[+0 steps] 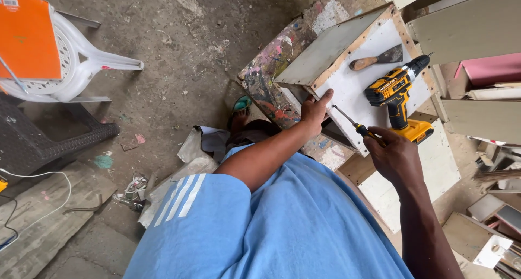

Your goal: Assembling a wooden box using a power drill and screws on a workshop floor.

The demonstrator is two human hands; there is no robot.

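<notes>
Dusty concrete floor surrounds one white board [353,84], which carries one yellow drill [395,97] and one scraper [377,58]. One screwdriver [355,124] sits gripped in the right hand [395,157], tip over the board beside the drill. Left hand [315,112] presses flat against the board's near edge, fingers spread.

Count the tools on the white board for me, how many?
3: a scraper near the top, a yellow drill below it, and a screwdriver in the right hand. More may be hidden.
</notes>
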